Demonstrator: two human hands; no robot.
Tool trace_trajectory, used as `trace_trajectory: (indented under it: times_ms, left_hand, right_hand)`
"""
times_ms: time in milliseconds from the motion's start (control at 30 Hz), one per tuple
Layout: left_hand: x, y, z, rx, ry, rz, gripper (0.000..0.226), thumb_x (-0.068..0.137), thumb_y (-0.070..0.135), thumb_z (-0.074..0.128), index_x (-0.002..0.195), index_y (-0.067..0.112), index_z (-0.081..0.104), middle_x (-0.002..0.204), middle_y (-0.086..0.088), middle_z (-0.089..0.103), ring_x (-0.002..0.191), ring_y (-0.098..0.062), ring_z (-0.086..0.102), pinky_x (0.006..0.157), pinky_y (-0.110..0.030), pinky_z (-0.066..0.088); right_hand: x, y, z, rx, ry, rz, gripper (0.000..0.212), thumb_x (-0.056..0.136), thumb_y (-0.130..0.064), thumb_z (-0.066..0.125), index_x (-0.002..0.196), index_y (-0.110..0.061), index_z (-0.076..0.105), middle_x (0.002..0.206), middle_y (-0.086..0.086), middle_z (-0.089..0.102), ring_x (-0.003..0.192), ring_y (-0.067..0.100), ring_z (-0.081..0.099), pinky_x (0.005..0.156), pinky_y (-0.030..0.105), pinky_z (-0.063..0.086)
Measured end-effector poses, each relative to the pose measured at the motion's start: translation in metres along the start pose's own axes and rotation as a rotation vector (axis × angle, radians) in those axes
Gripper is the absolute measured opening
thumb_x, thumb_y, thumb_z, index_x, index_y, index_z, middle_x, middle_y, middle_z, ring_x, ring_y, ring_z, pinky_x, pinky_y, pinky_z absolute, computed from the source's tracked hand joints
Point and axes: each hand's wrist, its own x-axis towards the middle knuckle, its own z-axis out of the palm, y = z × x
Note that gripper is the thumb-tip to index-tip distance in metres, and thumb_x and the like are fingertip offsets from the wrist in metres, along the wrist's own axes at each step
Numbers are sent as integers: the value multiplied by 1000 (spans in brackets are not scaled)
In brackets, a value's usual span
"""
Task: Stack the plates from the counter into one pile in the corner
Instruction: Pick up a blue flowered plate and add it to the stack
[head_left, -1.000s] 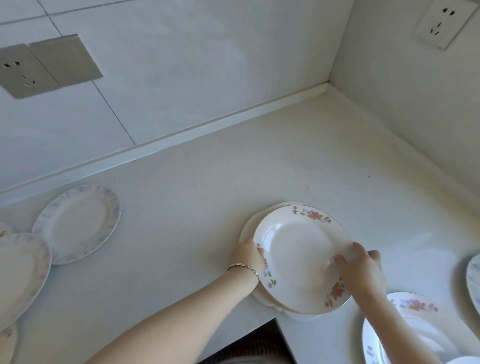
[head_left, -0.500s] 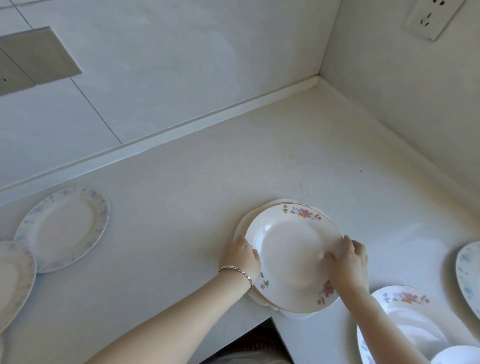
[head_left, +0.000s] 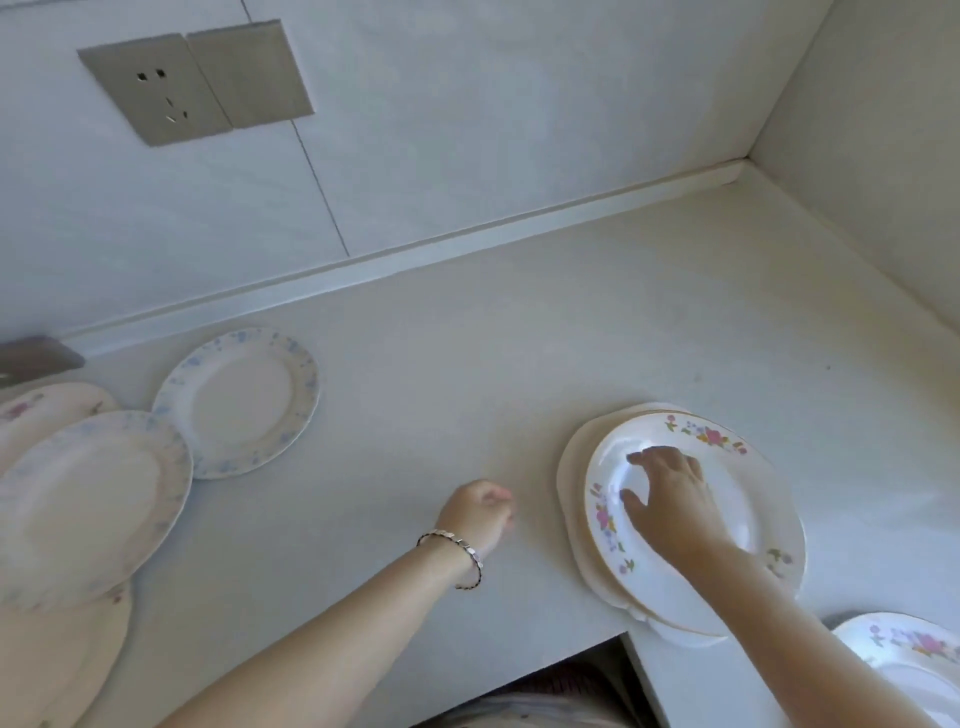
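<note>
I see the right hand (head_left: 670, 499) flat, fingers spread, pressing the top plate (head_left: 727, 499) of the pile (head_left: 576, 467) at the counter (head_left: 467, 374) edge. Left hand (head_left: 478, 512) loosely curled, empty, beside it.

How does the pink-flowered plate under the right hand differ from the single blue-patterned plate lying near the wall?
The white pink-flowered plate carries pink and purple flower sprays and a thin gold edge; the white blue-speckled plate has a pale blue rim pattern. The flowered one tops a pile of plates with the right hand resting in it; the blue one lies alone, flat on the counter, untouched. Both are round, white and face up.
</note>
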Motion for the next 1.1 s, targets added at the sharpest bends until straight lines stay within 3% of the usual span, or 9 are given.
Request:
trace_trajectory:
  times_ms: [167,300,400,467,533,700,800,933,1100]
  left_hand:
    - [-12,-66,-101,-20,269,-26,27,88,10,47,67,25,54,87,-12,68,89,-31,67,80,-37,50]
    - [-25,-115,-183,-313,502,-179,17,88,-1,43,80,7,56,68,-7,60,57,-20,61,56,-25,44]
    - [-26,-141,-232,-633,547,-355,24,95,1,38,73,6,47,53,-9,56,32,-13,56,41,-18,39]
    - [-27,-153,-253,-801,514,-429,31,98,3,34,68,7,42,63,-13,51,43,-23,58,52,-24,38]
    - [-25,-163,-266,-901,489,-464,30,98,5,34,69,7,43,69,-12,50,39,-20,60,51,-27,43]
    - [-15,-176,-287,-1450,430,-477,18,94,13,47,82,1,48,82,-16,56,72,-24,58,53,-30,56]
    - [-6,-176,-288,-1755,506,-385,13,93,10,51,81,4,52,84,-8,56,92,-21,56,83,-32,51]
    - [4,-179,-284,-1880,586,-339,17,93,-2,46,78,6,51,102,-7,57,80,-18,58,90,-33,51]
    - [-4,-175,-299,-1813,568,-317,18,93,-6,43,80,3,52,84,-9,57,88,-23,58,103,-39,42]
  right_hand:
    - [-5,-120,31,252,-334,-268,32,88,-23,56,118,-16,60,105,-2,65,99,13,60,93,20,42]
    - [-4,-219,84,294,-487,-364,34,88,-26,55,119,-16,59,102,-3,61,91,10,55,84,20,43]
    - [8,-283,124,589,-571,-72,48,86,-21,59,128,1,50,101,7,57,91,17,53,91,34,49]
    - [18,-317,141,913,-679,230,51,85,-15,62,129,5,46,98,10,54,99,23,54,99,38,45]
    - [28,-342,151,1185,-742,420,48,86,-13,63,130,-2,47,123,12,54,121,25,50,102,35,41]
    - [44,-377,168,1444,-638,589,47,89,-8,58,133,-3,42,137,16,50,125,28,50,96,34,43]
    - [50,-380,175,1393,-551,614,40,91,-2,52,129,3,44,132,22,53,120,33,54,90,39,47]
    - [54,-380,184,1389,-465,638,36,94,2,45,129,9,43,133,24,52,121,35,53,99,44,45]
    - [50,-377,185,1422,-414,581,35,94,5,41,128,6,44,133,23,51,122,35,52,90,41,46]
